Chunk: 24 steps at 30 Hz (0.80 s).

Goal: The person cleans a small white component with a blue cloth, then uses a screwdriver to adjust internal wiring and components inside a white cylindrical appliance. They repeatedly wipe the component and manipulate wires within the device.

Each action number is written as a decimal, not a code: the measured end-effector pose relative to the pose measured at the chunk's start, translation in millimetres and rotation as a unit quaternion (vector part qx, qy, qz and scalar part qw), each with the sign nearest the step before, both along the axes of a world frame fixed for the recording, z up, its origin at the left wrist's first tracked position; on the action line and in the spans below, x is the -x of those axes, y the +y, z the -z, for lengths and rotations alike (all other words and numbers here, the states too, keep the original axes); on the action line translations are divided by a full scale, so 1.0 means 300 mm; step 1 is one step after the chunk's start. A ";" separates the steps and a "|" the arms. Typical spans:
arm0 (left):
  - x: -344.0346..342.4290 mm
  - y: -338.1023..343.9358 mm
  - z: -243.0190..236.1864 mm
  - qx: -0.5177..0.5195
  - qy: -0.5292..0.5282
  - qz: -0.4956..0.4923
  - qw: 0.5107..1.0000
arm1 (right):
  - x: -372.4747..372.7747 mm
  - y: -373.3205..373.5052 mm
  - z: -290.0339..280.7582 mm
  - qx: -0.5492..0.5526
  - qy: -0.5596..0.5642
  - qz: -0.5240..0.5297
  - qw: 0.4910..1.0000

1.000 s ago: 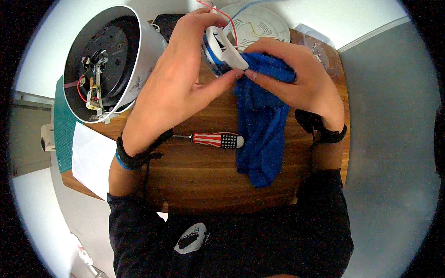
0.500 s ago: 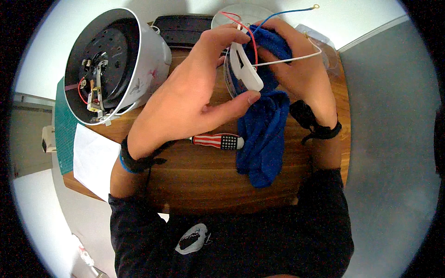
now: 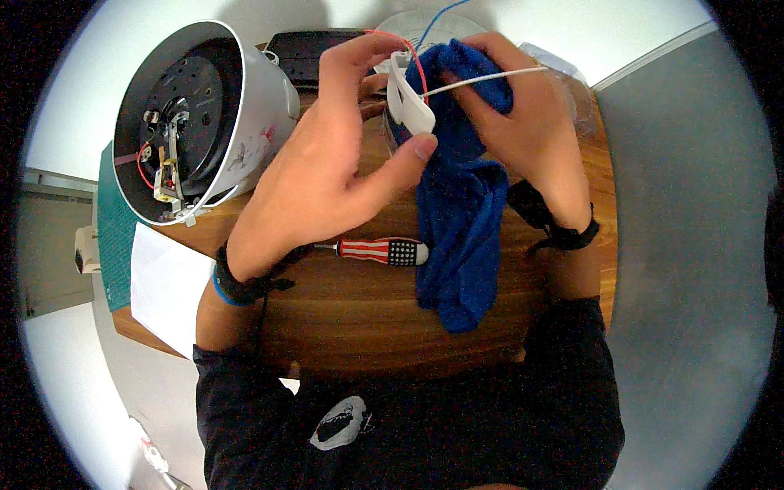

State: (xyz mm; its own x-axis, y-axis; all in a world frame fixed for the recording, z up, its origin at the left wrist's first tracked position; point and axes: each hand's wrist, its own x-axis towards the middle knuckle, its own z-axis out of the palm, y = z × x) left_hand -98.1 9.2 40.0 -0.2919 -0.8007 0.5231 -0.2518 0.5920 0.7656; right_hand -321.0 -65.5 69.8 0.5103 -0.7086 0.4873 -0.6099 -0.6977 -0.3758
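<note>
My left hand (image 3: 322,163) is closed on a curved white plastic panel (image 3: 411,102), thumb at its lower end and fingers at the top. Red, blue and white wires trail from the panel; the white wire (image 3: 486,78) runs across to my right hand (image 3: 535,122). That hand is closed on a bunched blue cloth (image 3: 465,212), pressed beside the panel's inner side. The cloth's lower part hangs down onto the wooden table. Below my left hand lies a screwdriver (image 3: 380,251) with a red, white and dark patterned handle. The panel's far face is hidden.
At the left a white rice cooker body (image 3: 261,122) lies on its side, its black inside and wiring showing. A white paper (image 3: 167,282) and green mat (image 3: 118,220) are near it. Behind my hands sit a black tray-like object (image 3: 314,53) and a clear round lid (image 3: 425,24).
The panel and my left hand have shifted slightly left and the panel has turned a little. The blue wire's end has gone out of view at the top. My right hand keeps the cloth.
</note>
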 end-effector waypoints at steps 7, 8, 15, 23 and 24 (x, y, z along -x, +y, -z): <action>0.017 0.006 0.005 -0.017 0.010 -0.008 1.000 | -0.010 0.006 0.037 0.004 0.040 -0.054 0.998; 0.011 0.000 0.012 -0.015 0.013 -0.012 1.000 | -0.006 0.007 0.038 -0.012 0.061 -0.061 0.996; 0.010 -0.007 0.010 0.047 -0.104 -0.097 0.989 | 0.007 -0.005 0.010 -0.091 0.017 -0.069 0.993; 0.009 -0.011 0.016 0.021 -0.108 -0.161 0.981 | 0.022 -0.020 0.061 -0.076 0.082 -0.169 0.979; 0.008 -0.010 0.015 0.013 -0.105 -0.170 0.980 | 0.018 -0.008 0.057 -0.103 0.111 -0.162 0.975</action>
